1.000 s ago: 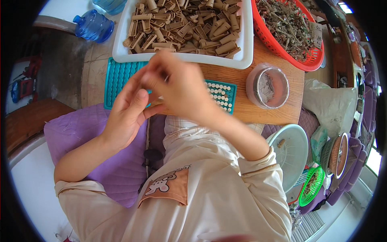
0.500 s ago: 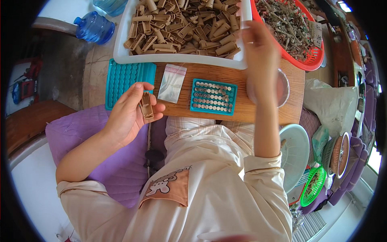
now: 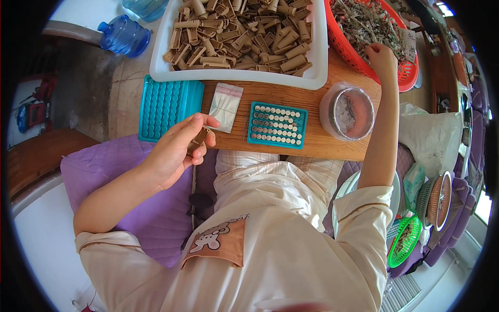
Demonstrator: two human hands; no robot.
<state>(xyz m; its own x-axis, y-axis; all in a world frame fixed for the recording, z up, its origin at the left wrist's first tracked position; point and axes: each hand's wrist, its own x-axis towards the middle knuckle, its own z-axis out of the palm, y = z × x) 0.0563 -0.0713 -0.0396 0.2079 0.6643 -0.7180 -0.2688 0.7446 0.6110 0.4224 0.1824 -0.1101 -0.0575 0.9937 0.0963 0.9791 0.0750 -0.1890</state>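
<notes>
My left hand [image 3: 176,148] is closed around a small brown plastic casing [image 3: 198,141], partly hidden by the fingers. It hovers just in front of the table's near edge. My right hand [image 3: 382,56] reaches over the near rim of a red basket [image 3: 410,75], its fingers pinched down at the heap of small tangled grey-green parts [image 3: 358,26]. Whatever those fingers grip is too small to make out. Between the hands, on the table, lies a teal tray [image 3: 277,146] with rows of small round silvery and dark pieces.
A white bin [image 3: 239,75] of brown casings fills the table's far side. Left of centre are a teal ridged tray [image 3: 169,109] and a clear zip bag [image 3: 226,106]. A clear round tub [image 3: 325,122] stands below my right forearm. A blue water jug [image 3: 125,36] sits far left.
My right hand has moved right, from beside the white bin to the red basket's heap. My left hand has turned the casing and lowered it slightly. The tub is now uncovered.
</notes>
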